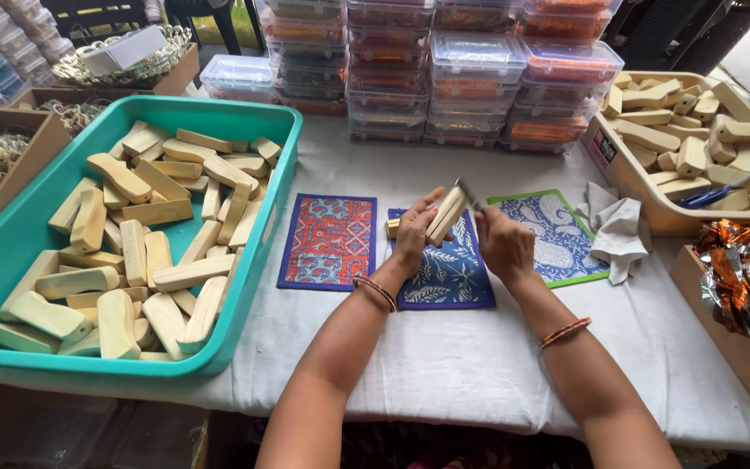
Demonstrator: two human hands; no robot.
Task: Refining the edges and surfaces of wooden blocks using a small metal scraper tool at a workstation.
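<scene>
Both hands' grip shut: left [413, 233] on wood block [445, 215], right [503, 243] on blade [468, 194].

White-clothed counter [444, 365] bearing a teal tray [10, 252], three printed mats [327, 241], a crumpled cloth [618, 230], stacked plastic boxes [470, 74].

Both forearms reach forward, left hand [413, 233] and right hand [503, 243] closed, raised close together.

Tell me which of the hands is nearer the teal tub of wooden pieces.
Left. The left hand holds a wooden piece over the blue mat, on the side toward the teal tub. The right hand sits farther away, beside the green-edged mat.
</scene>
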